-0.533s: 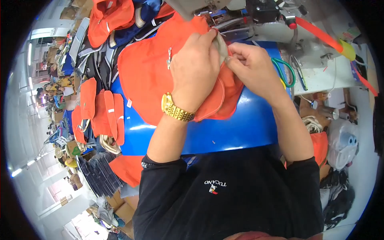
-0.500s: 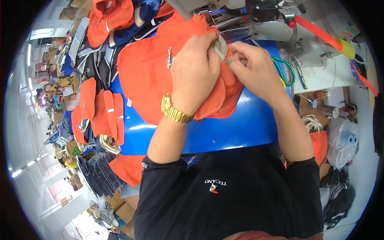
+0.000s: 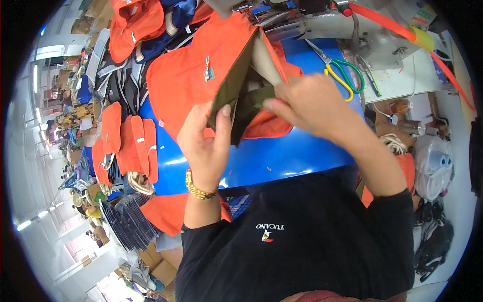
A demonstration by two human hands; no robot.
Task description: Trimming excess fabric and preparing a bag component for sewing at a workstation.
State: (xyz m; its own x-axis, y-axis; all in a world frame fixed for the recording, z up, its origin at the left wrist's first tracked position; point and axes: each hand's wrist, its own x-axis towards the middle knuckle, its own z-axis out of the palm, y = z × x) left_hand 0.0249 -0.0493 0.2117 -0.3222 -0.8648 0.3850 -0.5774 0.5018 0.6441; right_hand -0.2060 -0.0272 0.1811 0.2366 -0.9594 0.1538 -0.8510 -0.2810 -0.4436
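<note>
An orange fabric bag (image 3: 176, 83) lies across the blue work surface (image 3: 282, 156), its mouth spread so the olive-green lining (image 3: 232, 93) and a pale inner strip (image 3: 262, 63) show. My left hand (image 3: 204, 143) grips the near left edge, thumb on the lining and fingers underneath. At the right side of the mouth, my right hand (image 3: 319, 105) is closed on the bag's edge and lining, slightly blurred. A small metal fitting (image 3: 207, 70) hangs on the orange face.
Scissors with green and yellow handles (image 3: 356, 75) lie just beyond my right hand. Sewing machine parts (image 3: 312, 22) stand at the back. Orange pieces (image 3: 128, 146) hang at the left, near black bags (image 3: 118, 80) and stacked dark panels (image 3: 126, 224).
The bag's mouth has been pulled apart, exposing the olive lining. My left hand has moved nearer and to the left; my right hand has come nearer, uncovering the scissors.
</note>
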